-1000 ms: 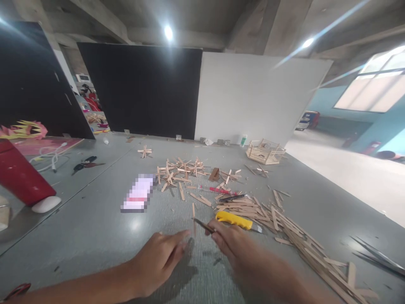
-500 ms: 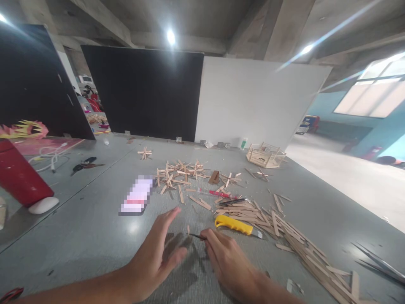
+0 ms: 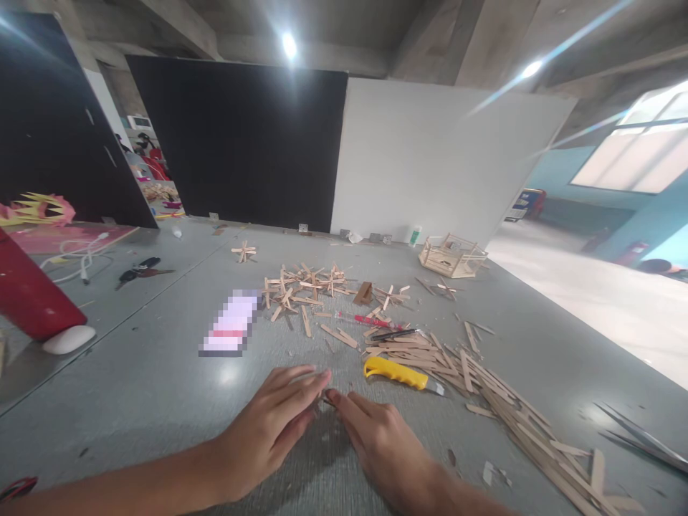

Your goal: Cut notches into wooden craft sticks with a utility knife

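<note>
My right hand [image 3: 384, 433] is closed in a pinch around a thin dark tool [image 3: 326, 401], of which only a short bit shows between the hands. My left hand [image 3: 276, 412] meets it from the left, thumb and fingers drawn together at the tool's tip. Whatever the left fingers hold is hidden. Just beyond the right hand lies a yellow utility knife [image 3: 395, 372] with its blade pointing right. Thin wooden sticks [image 3: 516, 416] run in a long loose pile along the right.
A phone [image 3: 231, 322] with a blurred screen lies left of centre. Small crossed-stick pieces [image 3: 306, 283] are heaped behind it. Farther back stands a wooden stick frame [image 3: 454, 266]. Metal tweezers [image 3: 669, 453] lie at the right; a red cylinder [image 3: 37, 294] stands left.
My left hand has moved right and closed its fingers at the tool's tip. The small wooden piece that showed at the tip is now hidden. The view has tilted slightly.
</note>
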{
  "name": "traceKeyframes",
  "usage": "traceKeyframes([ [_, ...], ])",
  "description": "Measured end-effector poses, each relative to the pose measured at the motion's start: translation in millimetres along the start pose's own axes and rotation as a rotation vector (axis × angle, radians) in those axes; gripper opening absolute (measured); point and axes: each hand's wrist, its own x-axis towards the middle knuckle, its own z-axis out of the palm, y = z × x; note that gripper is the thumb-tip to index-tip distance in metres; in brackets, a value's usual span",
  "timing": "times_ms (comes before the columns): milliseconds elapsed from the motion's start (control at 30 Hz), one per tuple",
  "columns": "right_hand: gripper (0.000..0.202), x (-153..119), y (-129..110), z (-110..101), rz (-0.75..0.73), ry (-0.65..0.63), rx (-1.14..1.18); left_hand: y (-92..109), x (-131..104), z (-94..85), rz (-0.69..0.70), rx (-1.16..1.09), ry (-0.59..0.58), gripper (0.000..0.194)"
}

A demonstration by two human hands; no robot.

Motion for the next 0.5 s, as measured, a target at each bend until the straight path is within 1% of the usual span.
traceKeyframes([
  [100, 0.033, -1, -1, -2, 0.025, -0.018, 0.007, 2, 1, -0.3, -0.002, 0.015, -0.029, 0.073],
  [233, 0.035, -1, -1, -5, 0.087, 0.04, 0.033, 1, -3, 3.8, -0.087, -0.045, 0.039, 0.075],
  [300, 0.04, -1, 0, -6, 0.121, 0.065, 0.011, -2, -6, 7.0, -0.163, -0.066, 0.068, 0.074],
  [367, 0.047, -1, 2, -8, 0.144, 0.059, -0.038, -5, -8, 9.6, -0.233, -0.073, 0.089, 0.073],
  [433, 0.056, -2, 4, -9, 0.147, 0.035, -0.087, -7, -9, 11.0, -0.272, -0.081, 0.092, 0.073],
  [500, 0.063, -1, 6, -12, 0.132, 0.021, -0.14, -8, -8, 11.4, -0.283, -0.089, 0.093, 0.073],
])
